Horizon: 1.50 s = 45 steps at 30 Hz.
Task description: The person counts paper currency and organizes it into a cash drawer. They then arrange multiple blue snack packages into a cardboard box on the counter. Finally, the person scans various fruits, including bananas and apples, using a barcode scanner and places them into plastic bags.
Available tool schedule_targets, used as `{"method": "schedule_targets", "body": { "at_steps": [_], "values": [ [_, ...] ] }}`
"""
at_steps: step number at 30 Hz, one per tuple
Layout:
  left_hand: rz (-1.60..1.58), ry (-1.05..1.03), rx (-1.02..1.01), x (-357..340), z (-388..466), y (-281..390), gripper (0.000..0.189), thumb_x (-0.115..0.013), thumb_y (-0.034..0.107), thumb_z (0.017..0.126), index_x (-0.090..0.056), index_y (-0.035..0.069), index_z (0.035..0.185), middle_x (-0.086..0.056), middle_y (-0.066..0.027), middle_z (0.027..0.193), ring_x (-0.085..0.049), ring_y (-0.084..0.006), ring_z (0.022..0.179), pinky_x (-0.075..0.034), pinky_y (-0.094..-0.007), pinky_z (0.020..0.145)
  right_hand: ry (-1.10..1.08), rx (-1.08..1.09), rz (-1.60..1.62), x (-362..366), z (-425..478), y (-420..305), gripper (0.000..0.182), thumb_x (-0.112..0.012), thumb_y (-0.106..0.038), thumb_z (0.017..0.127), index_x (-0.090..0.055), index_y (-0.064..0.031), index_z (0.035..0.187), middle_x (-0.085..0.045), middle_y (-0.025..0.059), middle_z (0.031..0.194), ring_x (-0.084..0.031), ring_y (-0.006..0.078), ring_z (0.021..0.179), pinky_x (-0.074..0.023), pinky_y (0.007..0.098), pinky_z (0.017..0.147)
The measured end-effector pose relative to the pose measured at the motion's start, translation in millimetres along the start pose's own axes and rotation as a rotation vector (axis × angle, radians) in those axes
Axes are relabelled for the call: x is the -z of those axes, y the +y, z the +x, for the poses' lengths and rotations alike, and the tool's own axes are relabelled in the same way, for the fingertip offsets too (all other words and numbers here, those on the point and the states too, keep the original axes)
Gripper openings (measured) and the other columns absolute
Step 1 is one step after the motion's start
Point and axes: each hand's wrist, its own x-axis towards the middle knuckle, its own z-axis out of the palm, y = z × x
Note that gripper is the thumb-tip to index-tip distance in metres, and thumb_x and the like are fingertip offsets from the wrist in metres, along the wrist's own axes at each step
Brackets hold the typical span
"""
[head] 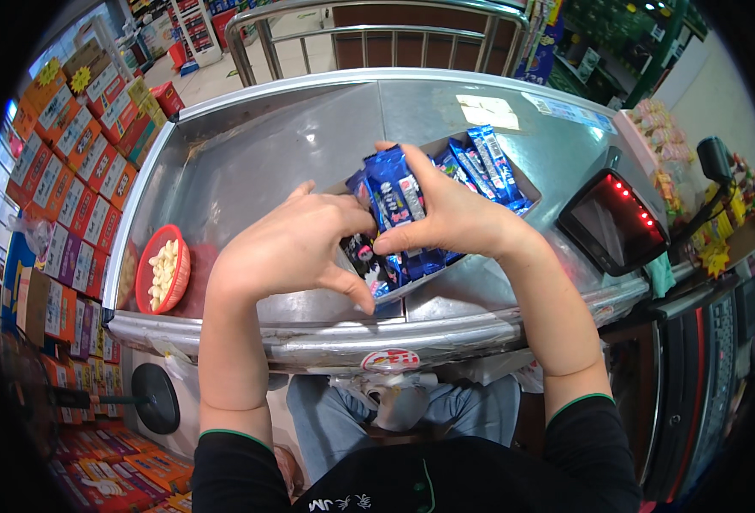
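A shallow open box [531,192] packed with blue foil snack packets [489,163] rests at a slant on the metal counter [275,167]. My right hand [444,208] grips several blue packets [390,183] between thumb and fingers at the box's left half. At the box's left end is my left hand [300,240], its thumb apart near the front edge. Its fingertips reach in beside the packets and are partly hidden, so whether they hold anything is unclear. Darker packets [359,247] show between the two hands.
On the counter's left stands a red plastic basket [185,260] of peeled garlic-like cloves. A scanner with red lights [614,221] sits at the right. Stacked cartons [76,160] line the left side. Behind the counter runs a metal railing [377,29]. Bagged snacks [662,141] stand far right.
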Motion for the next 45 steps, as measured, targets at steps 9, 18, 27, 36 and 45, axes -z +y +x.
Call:
{"method": "schedule_targets", "body": {
  "at_steps": [9, 18, 27, 36, 45],
  "values": [
    [0.006, 0.282, -0.113, -5, 6, -8, 0.065, -0.074, 0.057, 0.066, -0.066, 0.001, 0.098, -0.062, -0.0123, 0.103, -0.058, -0.0313, 0.090, -0.042, -0.0363, 0.084, 0.187, -0.077, 0.286, -2, 0, -13, 0.099, -0.085, -0.008, 0.067, -0.026, -0.0026, 0.147, -0.059, 0.0064, 0.116, -0.060, 0.0147, 0.100, -0.0505, 0.0303, 0.088],
    [-0.220, 0.470, -0.109, -7, 14, -8, 0.055, -0.086, 0.025, 0.064, -0.064, 0.000, 0.108, -0.063, -0.0119, 0.114, -0.049, -0.0317, 0.129, -0.038, -0.0401, 0.107, 0.345, 0.000, 0.397, 4, 2, -13, 0.071, -0.079, -0.002, 0.069, -0.039, -0.0064, 0.127, -0.062, 0.0092, 0.106, -0.064, 0.0174, 0.096, -0.0554, 0.0331, 0.081],
    [-0.493, 0.783, 0.067, -11, 25, -17, 0.063, -0.077, 0.031, 0.080, -0.049, 0.003, 0.129, -0.057, -0.0119, 0.124, -0.053, -0.0244, 0.118, -0.043, -0.0396, 0.097, 0.465, 0.338, 0.411, 10, 1, -22, 0.102, -0.079, 0.000, 0.069, -0.017, -0.0085, 0.150, -0.055, 0.0105, 0.122, -0.061, 0.0191, 0.105, -0.0522, 0.0334, 0.089],
    [-0.834, 0.422, 0.015, -26, 23, 9, 0.060, -0.085, 0.027, 0.069, -0.060, 0.002, 0.117, -0.064, -0.0107, 0.109, -0.061, -0.0219, 0.100, -0.048, -0.0347, 0.090, 0.199, 0.337, 0.350, -18, -3, -16, 0.092, -0.072, 0.000, 0.081, -0.014, -0.0088, 0.151, -0.058, 0.0062, 0.120, -0.057, 0.0113, 0.104, -0.0482, 0.0287, 0.091],
    [-0.852, 0.554, 0.134, -30, 28, 13, 0.039, -0.076, 0.004, 0.071, -0.063, 0.000, 0.107, -0.067, -0.0059, 0.101, -0.064, -0.0163, 0.092, -0.051, -0.0310, 0.083, 0.187, 0.286, 0.274, -23, -2, -14, 0.079, -0.070, -0.018, 0.090, -0.017, -0.0057, 0.148, -0.056, 0.0060, 0.120, -0.054, 0.0116, 0.105, -0.0462, 0.0299, 0.092]
  ]
}}
